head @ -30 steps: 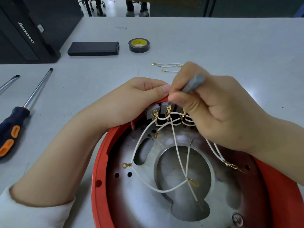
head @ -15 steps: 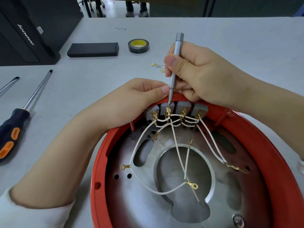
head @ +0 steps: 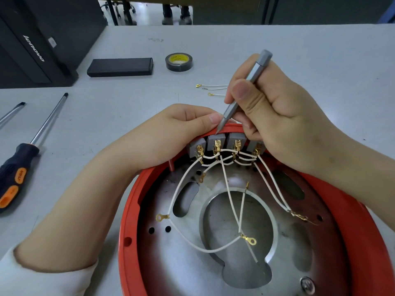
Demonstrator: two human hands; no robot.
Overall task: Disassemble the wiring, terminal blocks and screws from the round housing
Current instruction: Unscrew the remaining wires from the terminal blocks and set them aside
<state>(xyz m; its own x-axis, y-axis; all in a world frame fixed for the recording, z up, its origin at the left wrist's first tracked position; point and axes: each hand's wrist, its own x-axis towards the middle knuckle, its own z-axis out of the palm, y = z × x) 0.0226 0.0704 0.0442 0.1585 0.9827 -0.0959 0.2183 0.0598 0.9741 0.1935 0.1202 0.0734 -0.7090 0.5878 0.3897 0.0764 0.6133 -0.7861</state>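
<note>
step: terminal screws, mid-job | right hand (head: 275,116) pinches slim grey metal screwdriver (head: 245,88), tip at second grey terminal block (head: 217,144) | left hand (head: 171,133) grips round orange housing (head: 128,231) rim on counter (head: 320,50) | next: probably seat tip in screw, turn

We see two bare forearms and hands. Our left hand (head: 171,133) wears no glove or ring, and well back from its fingers a white sleeve cuff (head: 49,272) with a soft, slightly frayed edge rings the forearm. Our right hand (head: 284,129) is equally bare, its thumbnail short.
</note>
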